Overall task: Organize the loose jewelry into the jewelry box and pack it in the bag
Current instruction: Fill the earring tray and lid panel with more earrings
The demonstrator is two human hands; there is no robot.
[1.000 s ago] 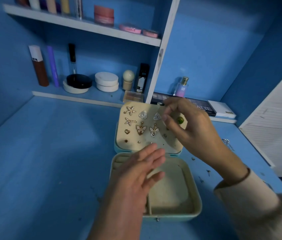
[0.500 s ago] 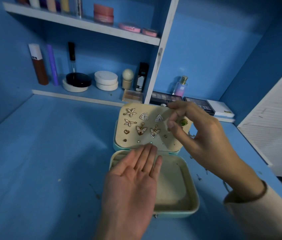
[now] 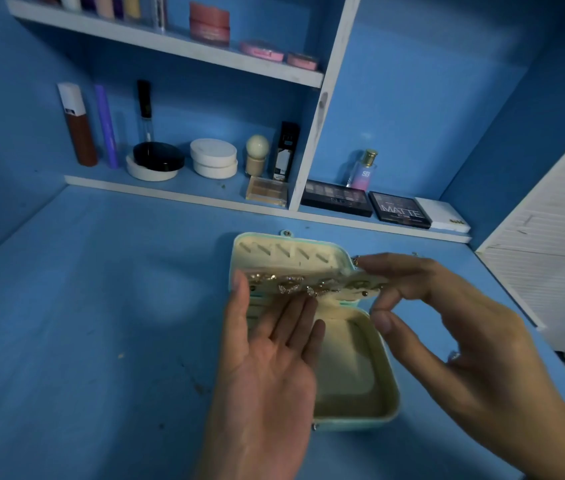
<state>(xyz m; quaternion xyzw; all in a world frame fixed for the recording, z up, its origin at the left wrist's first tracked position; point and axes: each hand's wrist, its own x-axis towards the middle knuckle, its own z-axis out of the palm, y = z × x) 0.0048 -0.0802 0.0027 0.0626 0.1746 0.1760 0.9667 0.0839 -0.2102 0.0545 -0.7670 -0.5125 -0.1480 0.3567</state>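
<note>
A mint-green jewelry box [image 3: 390, 403] lies open on the blue table, its cream tray bare. The lid [image 3: 288, 252] stands behind it and shows a row of slanted slots. A cream earring panel [image 3: 329, 295] tips forward between lid and tray, seen almost edge-on, with several gold earrings [image 3: 289, 285] pinned to it. My left hand [image 3: 270, 368] is palm up with straight fingers under the panel, thumb at its left end. My right hand [image 3: 464, 341] holds the panel's right end between its fingers. No bag is in view.
Behind the box, a low shelf [image 3: 177, 194] carries jars, tubes, a perfume bottle [image 3: 362, 171] and eyeshadow palettes [image 3: 399, 211]. A white slatted door [image 3: 551, 244] juts in at the right. A small loose metal piece [image 3: 355, 260] lies by the lid's right corner.
The earring panel has swung forward from upright to nearly flat, uncovering the lid's slots. My left hand rose beneath it. My right hand moved to the panel's right end; the green earring is out of sight.
</note>
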